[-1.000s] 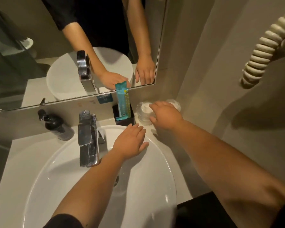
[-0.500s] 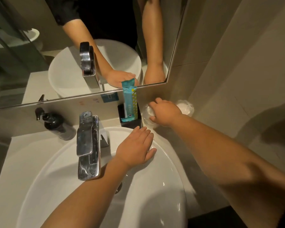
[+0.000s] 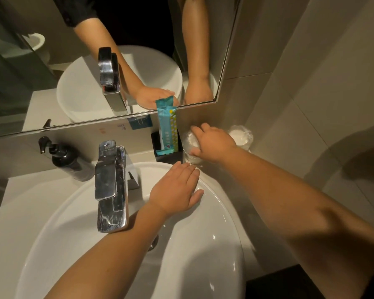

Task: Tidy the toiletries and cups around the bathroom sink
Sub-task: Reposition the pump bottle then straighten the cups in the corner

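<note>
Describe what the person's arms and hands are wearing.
Both forearms are bare. The left hand and right hand show no gloves, rings or watch. In the mirror, a dark short sleeve with a small cuff button covers one upper arm.

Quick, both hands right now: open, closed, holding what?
Left hand: open, flat on the sink rim.
Right hand: gripping the wrapped cup beside the black holder.

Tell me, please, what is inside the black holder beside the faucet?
The black holder contains a teal sachet standing upright, with its top leaning against the mirror edge. Its lower end is hidden by the holder wall, so anything else inside cannot be seen.
</note>
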Tool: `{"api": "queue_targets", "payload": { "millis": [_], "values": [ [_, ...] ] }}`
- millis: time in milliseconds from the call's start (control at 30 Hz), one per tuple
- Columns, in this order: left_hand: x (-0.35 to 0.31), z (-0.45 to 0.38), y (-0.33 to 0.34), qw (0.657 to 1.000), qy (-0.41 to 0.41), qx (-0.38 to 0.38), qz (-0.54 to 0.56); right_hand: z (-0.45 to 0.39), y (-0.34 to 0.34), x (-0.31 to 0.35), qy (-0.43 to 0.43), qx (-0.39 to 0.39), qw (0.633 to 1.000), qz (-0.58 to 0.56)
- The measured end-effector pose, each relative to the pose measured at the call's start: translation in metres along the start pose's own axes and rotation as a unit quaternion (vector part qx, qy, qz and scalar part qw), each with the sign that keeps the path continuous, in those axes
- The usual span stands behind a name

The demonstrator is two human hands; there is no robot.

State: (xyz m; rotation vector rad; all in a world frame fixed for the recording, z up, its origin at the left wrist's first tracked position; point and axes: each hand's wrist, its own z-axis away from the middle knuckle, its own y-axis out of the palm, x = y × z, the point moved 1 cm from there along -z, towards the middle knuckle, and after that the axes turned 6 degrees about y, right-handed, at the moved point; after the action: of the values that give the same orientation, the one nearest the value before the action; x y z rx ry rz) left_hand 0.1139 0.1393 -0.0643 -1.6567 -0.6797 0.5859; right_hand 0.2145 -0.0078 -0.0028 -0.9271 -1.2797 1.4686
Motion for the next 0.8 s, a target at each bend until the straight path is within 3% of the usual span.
{"api": "queue_targets", "payload": {
  "millis": [100,200,300,567,800],
  "values": [
    [-0.001,-0.001,-0.004,1.000,-0.003,0.014,0.000,0.011,-0.022,-0.015,0.011,-0.046,0.999,-0.017],
    [-0.001,0.000,-0.005,1.000,-0.007,0.022,0.007,0.030,-0.046,-0.052,0.078,-0.075,0.993,-0.051],
    [0.000,0.000,-0.005,1.000,-0.008,0.021,0.004,0.047,-0.048,-0.085,0.140,-0.020,0.990,-0.025],
    [-0.001,-0.001,-0.004,1.000,-0.015,0.025,-0.007,0.027,-0.020,-0.082,0.129,0.109,0.986,0.005],
    [-0.002,0.000,-0.004,0.999,-0.027,0.033,-0.013,0.016,-0.016,-0.094,0.072,0.088,0.993,0.024]
  ]
}}
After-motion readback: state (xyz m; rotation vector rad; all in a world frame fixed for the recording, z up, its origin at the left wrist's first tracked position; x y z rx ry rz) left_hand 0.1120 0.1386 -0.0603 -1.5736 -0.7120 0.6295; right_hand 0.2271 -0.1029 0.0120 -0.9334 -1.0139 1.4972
